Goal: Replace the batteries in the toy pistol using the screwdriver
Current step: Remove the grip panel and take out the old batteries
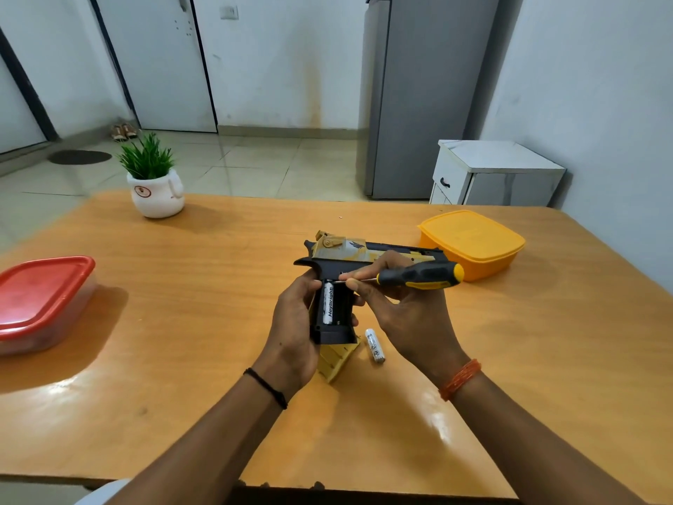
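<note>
Wooden table (182,322): left hand (295,322) gripped toy pistol (364,255), compartment open, one battery (328,304) seated. Right hand (408,315) pinched screwdriver (418,275), prying. Spare battery (375,346) beside grip. Next, probably lever cell out.

Home: fridge (418,96), potted plant (153,176), shoes (124,132)

Two batteries (328,303) (374,346), two lidded boxes (40,297) (473,242).

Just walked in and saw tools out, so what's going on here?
A person is changing a toy pistol's batteries. The left hand grips the pistol's grip, its compartment open with one battery inside. The right hand holds the screwdriver, tip at that battery's top. Another battery lies on the table.
</note>
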